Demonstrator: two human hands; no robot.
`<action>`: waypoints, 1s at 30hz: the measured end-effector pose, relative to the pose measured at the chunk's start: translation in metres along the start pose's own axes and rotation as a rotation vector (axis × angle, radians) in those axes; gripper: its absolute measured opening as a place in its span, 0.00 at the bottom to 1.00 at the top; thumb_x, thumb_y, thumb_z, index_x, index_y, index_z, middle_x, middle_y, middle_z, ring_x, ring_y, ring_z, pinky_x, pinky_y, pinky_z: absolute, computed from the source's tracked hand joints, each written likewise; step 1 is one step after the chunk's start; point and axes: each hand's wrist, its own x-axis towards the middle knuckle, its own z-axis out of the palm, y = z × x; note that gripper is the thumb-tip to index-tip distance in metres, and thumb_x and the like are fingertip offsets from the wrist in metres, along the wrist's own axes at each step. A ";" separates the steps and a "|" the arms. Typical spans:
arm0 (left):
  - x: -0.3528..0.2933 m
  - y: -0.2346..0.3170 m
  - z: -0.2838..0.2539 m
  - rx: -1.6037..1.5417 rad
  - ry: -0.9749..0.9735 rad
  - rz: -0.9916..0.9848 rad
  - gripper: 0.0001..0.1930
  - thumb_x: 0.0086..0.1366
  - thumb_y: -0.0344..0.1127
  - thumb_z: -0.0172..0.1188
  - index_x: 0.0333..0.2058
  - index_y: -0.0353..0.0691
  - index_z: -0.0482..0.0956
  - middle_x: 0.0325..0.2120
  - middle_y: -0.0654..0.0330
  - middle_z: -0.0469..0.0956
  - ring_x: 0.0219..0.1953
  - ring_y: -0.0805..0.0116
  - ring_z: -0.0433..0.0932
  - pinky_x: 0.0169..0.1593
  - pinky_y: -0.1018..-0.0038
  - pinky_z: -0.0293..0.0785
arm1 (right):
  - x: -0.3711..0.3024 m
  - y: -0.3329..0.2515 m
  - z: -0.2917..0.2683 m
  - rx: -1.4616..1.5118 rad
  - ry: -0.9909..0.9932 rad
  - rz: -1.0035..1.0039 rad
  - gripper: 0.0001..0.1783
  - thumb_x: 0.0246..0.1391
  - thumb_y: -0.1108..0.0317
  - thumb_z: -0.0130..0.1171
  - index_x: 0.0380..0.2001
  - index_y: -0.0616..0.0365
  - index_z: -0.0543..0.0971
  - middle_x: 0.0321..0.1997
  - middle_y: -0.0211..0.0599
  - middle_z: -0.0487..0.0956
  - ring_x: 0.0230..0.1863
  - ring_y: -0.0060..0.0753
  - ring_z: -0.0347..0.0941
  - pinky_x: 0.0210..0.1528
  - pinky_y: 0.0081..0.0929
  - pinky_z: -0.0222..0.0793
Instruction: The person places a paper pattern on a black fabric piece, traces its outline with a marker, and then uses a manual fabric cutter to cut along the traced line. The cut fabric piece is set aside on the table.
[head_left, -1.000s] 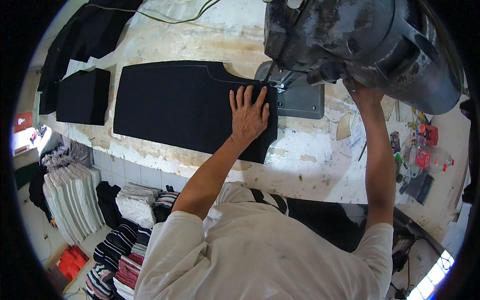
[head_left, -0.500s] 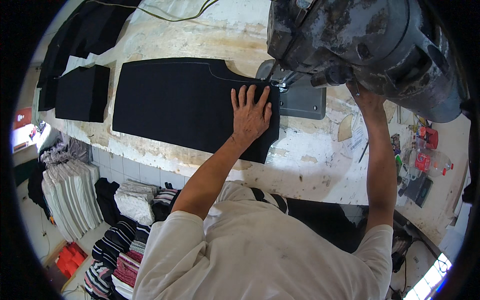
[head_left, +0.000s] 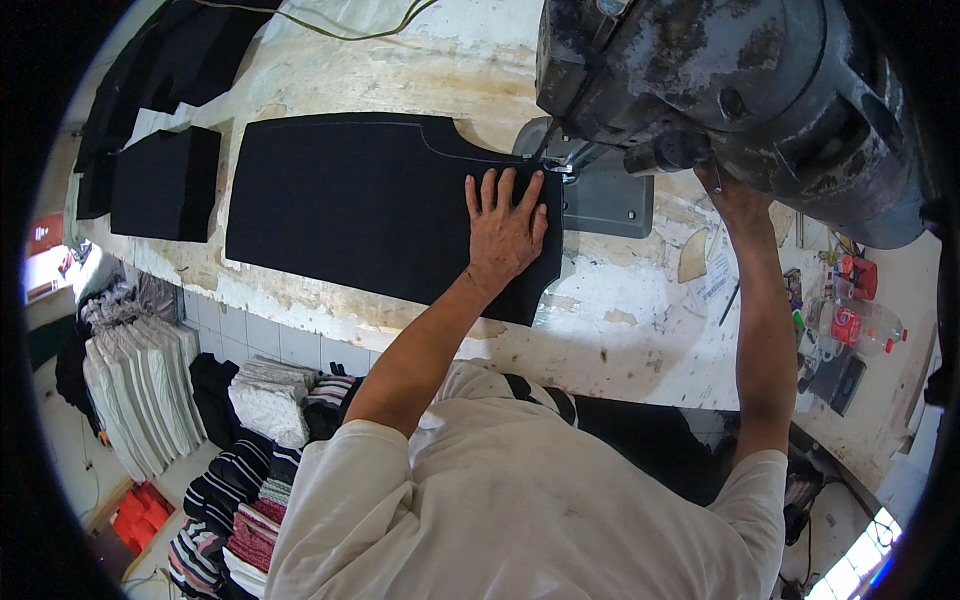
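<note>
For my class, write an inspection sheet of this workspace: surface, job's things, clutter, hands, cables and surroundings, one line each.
Surface: pale table, worn and stained, with peeling patches.
Job's things: black fabric piece lying flat, its far right corner at the base plate of a scuffed dark grey machine; smaller black block to the left, apart from it.
Clutter: clear bottle and red container at the right.
Hands: left hand flat on the fabric, fingers spread; right hand at the machine, its grip hidden.
Cables: yellowish cord across the table's far side.
Surroundings: piled garments at the lower left.
</note>
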 end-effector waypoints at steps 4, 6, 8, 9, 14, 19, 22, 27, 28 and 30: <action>0.000 0.000 0.000 -0.001 0.002 -0.002 0.28 0.79 0.49 0.54 0.74 0.53 0.73 0.69 0.43 0.66 0.75 0.39 0.60 0.81 0.33 0.43 | -0.002 -0.001 0.002 -0.024 0.004 -0.014 0.26 0.75 0.44 0.60 0.65 0.47 0.86 0.69 0.36 0.83 0.71 0.47 0.77 0.77 0.52 0.65; 0.001 0.000 0.000 0.001 0.005 0.004 0.28 0.79 0.49 0.54 0.74 0.52 0.73 0.68 0.43 0.66 0.74 0.39 0.60 0.81 0.33 0.44 | -0.002 -0.003 0.003 0.057 -0.004 0.029 0.27 0.75 0.43 0.60 0.66 0.46 0.85 0.71 0.36 0.83 0.72 0.48 0.76 0.77 0.52 0.65; 0.001 0.000 0.000 0.011 0.011 0.010 0.28 0.79 0.49 0.54 0.74 0.52 0.73 0.68 0.43 0.67 0.74 0.39 0.61 0.81 0.33 0.44 | -0.001 -0.005 0.004 0.101 0.005 0.041 0.28 0.75 0.41 0.60 0.67 0.44 0.84 0.72 0.36 0.81 0.73 0.49 0.74 0.78 0.52 0.64; 0.001 -0.001 -0.001 0.007 0.019 0.011 0.28 0.79 0.49 0.54 0.74 0.52 0.73 0.68 0.43 0.67 0.74 0.39 0.61 0.81 0.33 0.44 | 0.001 -0.006 0.004 0.090 0.018 0.025 0.29 0.75 0.41 0.59 0.68 0.43 0.84 0.73 0.36 0.81 0.74 0.49 0.74 0.79 0.52 0.63; 0.001 0.000 -0.001 0.009 0.018 0.016 0.28 0.79 0.49 0.55 0.74 0.52 0.74 0.68 0.43 0.67 0.74 0.39 0.61 0.80 0.32 0.45 | -0.001 -0.007 0.006 0.066 0.019 -0.010 0.29 0.76 0.41 0.57 0.69 0.42 0.83 0.75 0.35 0.79 0.76 0.49 0.72 0.81 0.52 0.59; 0.000 -0.001 0.000 0.004 0.018 0.015 0.28 0.79 0.49 0.55 0.74 0.53 0.74 0.68 0.43 0.67 0.74 0.39 0.61 0.80 0.32 0.45 | -0.008 -0.004 0.006 -0.049 -0.076 -0.091 0.28 0.77 0.43 0.57 0.70 0.42 0.82 0.77 0.32 0.78 0.77 0.47 0.71 0.83 0.52 0.57; -0.001 -0.002 0.001 0.009 0.024 0.022 0.28 0.80 0.50 0.55 0.74 0.54 0.74 0.68 0.43 0.67 0.74 0.39 0.62 0.80 0.32 0.45 | -0.008 -0.006 0.010 0.007 -0.024 -0.054 0.28 0.77 0.44 0.58 0.71 0.43 0.81 0.77 0.31 0.77 0.78 0.45 0.70 0.83 0.52 0.57; -0.001 -0.003 0.002 0.012 0.034 0.022 0.27 0.80 0.50 0.54 0.73 0.54 0.75 0.68 0.43 0.68 0.74 0.39 0.63 0.80 0.33 0.45 | -0.009 -0.011 0.014 -0.025 -0.006 -0.060 0.28 0.77 0.45 0.59 0.72 0.43 0.79 0.76 0.30 0.78 0.78 0.45 0.69 0.83 0.53 0.58; -0.001 -0.003 0.002 0.015 0.035 0.023 0.27 0.80 0.50 0.54 0.73 0.54 0.75 0.68 0.43 0.68 0.74 0.39 0.63 0.80 0.33 0.46 | -0.009 -0.010 0.014 -0.068 -0.022 -0.094 0.28 0.77 0.46 0.59 0.72 0.43 0.79 0.76 0.30 0.78 0.78 0.45 0.70 0.83 0.53 0.58; -0.002 -0.004 0.002 0.010 0.040 0.023 0.27 0.80 0.50 0.54 0.73 0.54 0.75 0.68 0.43 0.68 0.74 0.39 0.63 0.80 0.33 0.46 | -0.011 -0.009 0.014 -0.195 -0.042 -0.196 0.27 0.77 0.46 0.59 0.72 0.43 0.79 0.76 0.29 0.78 0.78 0.45 0.70 0.82 0.54 0.59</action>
